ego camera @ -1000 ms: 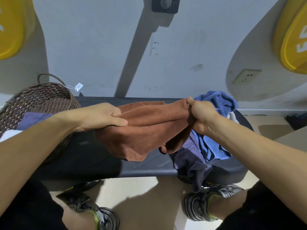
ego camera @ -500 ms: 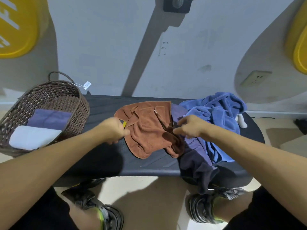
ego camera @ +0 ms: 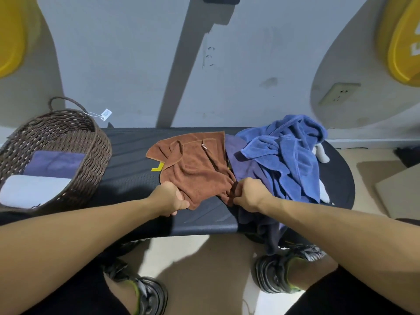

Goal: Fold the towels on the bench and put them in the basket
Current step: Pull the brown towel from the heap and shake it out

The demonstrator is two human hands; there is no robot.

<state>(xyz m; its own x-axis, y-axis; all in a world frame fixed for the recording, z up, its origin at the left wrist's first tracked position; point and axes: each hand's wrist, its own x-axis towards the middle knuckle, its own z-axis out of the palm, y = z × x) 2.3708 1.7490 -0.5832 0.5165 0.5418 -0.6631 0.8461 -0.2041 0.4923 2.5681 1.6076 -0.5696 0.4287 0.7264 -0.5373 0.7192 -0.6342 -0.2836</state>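
Observation:
A rust-brown towel (ego camera: 197,169) lies crumpled on the middle of the black bench (ego camera: 136,178). My left hand (ego camera: 169,197) grips its near left edge. My right hand (ego camera: 248,194) pinches its near right corner. To the right a bright blue towel (ego camera: 288,153) is heaped on a dark purple towel (ego camera: 241,164) that hangs over the bench's front edge. The brown wicker basket (ego camera: 91,160) stands at the left end and holds a folded purple towel (ego camera: 54,163) and a folded white towel (ego camera: 31,189).
A grey wall runs close behind the bench, with a socket (ego camera: 338,93) at the right. Yellow round objects (ego camera: 402,39) hang at both upper corners. A white towel (ego camera: 320,153) peeks out behind the blue heap. My feet in shoes (ego camera: 284,269) stand on the floor below.
The brown towel was held stretched in the air, then laid on the bench. Both hands have drawn back to its near edge and grip it there.

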